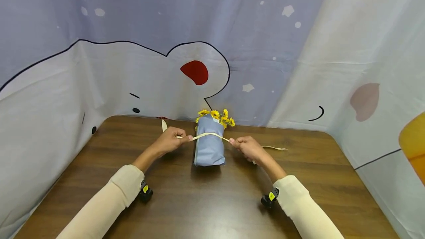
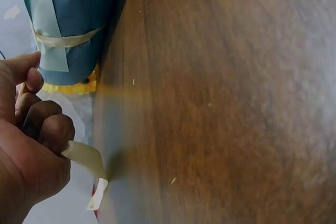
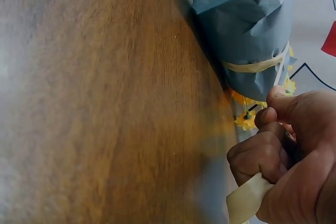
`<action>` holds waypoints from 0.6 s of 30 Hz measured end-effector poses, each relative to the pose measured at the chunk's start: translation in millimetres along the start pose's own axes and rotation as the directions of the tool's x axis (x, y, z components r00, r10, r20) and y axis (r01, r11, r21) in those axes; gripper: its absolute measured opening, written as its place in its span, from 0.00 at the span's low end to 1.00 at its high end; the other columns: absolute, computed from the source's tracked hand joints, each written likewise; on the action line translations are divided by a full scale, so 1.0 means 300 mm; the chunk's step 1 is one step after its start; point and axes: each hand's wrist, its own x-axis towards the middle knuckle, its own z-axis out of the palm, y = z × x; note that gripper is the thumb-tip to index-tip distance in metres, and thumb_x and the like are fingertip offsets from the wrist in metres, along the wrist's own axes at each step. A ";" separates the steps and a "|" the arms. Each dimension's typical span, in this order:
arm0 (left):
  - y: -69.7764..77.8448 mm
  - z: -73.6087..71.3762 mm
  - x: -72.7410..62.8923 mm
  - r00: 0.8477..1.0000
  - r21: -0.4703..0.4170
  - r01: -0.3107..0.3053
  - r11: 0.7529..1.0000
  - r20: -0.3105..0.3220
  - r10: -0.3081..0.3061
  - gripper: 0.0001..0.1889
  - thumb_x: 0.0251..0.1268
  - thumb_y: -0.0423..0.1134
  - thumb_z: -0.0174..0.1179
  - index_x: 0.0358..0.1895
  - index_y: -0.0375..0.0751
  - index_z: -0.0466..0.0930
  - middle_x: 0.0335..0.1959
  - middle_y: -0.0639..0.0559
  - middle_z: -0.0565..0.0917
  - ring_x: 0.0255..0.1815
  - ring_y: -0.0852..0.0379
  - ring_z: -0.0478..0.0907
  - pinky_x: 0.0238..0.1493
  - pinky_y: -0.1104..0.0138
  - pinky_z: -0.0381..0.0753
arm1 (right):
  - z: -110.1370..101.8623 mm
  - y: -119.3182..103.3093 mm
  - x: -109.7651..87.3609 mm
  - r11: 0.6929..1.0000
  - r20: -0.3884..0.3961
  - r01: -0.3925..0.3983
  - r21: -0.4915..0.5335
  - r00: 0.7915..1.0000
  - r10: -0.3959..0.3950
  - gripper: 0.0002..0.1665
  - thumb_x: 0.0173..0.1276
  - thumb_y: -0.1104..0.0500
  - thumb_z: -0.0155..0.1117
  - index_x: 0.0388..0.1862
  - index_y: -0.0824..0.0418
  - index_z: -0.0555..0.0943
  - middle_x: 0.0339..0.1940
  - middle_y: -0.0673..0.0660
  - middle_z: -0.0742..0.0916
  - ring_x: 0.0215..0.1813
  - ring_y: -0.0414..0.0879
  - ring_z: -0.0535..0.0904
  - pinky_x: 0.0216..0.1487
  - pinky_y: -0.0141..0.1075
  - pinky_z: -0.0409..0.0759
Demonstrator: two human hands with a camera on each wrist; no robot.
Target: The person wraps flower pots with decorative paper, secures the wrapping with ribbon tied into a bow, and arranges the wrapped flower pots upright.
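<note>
A bouquet wrapped in blue-grey paper [image 1: 210, 150] lies on the table, its yellow flowers [image 1: 229, 120] pointing to the far edge. A cream ribbon [image 1: 207, 134] runs around the wrap and spreads out to both sides. My left hand [image 1: 170, 140] grips the ribbon to the left of the bouquet, fingers curled, with a tail [image 2: 86, 157] hanging out below the fist. To the right, my right hand [image 1: 248, 148] pinches the other side between thumb and finger, and its loose end [image 3: 248, 199] comes out under the curled fingers. Both hands stand apart from the paper.
The brown wooden table [image 1: 212, 202] reaches back to a printed curtain [image 1: 259, 47] that hangs behind and at both sides. A free end of ribbon [image 1: 275, 148] trails on the table beyond the right hand. Small crumbs [image 2: 173, 180] dot the wood.
</note>
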 end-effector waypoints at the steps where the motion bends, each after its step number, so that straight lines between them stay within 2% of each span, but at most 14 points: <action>1: -0.002 0.000 -0.001 1.000 0.004 0.002 1.000 -0.002 -0.002 0.26 0.78 0.42 0.72 0.23 0.29 0.75 0.22 0.59 0.70 0.28 0.58 0.66 0.34 0.66 0.65 | 0.001 0.003 0.000 1.000 -0.004 0.002 -0.006 1.000 -0.002 0.34 0.89 0.41 0.62 0.25 0.60 0.71 0.15 0.45 0.65 0.17 0.40 0.58 0.19 0.34 0.58; 5: -0.007 -0.001 -0.002 1.000 0.016 -0.004 1.000 -0.007 0.004 0.26 0.79 0.42 0.71 0.23 0.29 0.75 0.22 0.59 0.70 0.29 0.58 0.66 0.33 0.66 0.65 | 0.002 0.004 0.005 0.999 -0.024 0.011 -0.032 1.000 -0.012 0.34 0.89 0.42 0.62 0.27 0.65 0.72 0.14 0.46 0.65 0.16 0.41 0.58 0.18 0.35 0.58; 10: -0.022 0.013 -0.013 0.999 -0.020 0.020 1.000 -0.027 -0.021 0.25 0.80 0.42 0.72 0.24 0.30 0.76 0.22 0.60 0.69 0.28 0.60 0.65 0.34 0.67 0.65 | 0.015 0.006 0.011 0.995 -0.027 0.048 -0.085 0.998 -0.051 0.33 0.90 0.44 0.61 0.23 0.58 0.70 0.15 0.46 0.66 0.16 0.42 0.59 0.18 0.35 0.59; 14: -0.044 0.036 -0.016 0.996 -0.073 0.092 0.993 -0.011 -0.093 0.23 0.83 0.46 0.69 0.32 0.28 0.81 0.23 0.59 0.71 0.29 0.59 0.66 0.33 0.67 0.66 | 0.017 0.004 0.005 0.985 0.001 0.081 -0.152 0.997 -0.081 0.33 0.91 0.41 0.59 0.26 0.60 0.75 0.17 0.47 0.69 0.16 0.42 0.61 0.19 0.34 0.60; 18: -0.041 0.031 -0.013 0.976 -0.200 0.214 0.956 0.067 -0.205 0.27 0.88 0.56 0.63 0.38 0.31 0.80 0.22 0.59 0.70 0.25 0.60 0.65 0.29 0.68 0.65 | 0.004 -0.003 -0.007 0.993 0.067 0.032 -0.111 0.997 -0.025 0.32 0.91 0.39 0.57 0.34 0.63 0.81 0.19 0.48 0.73 0.20 0.41 0.66 0.22 0.33 0.64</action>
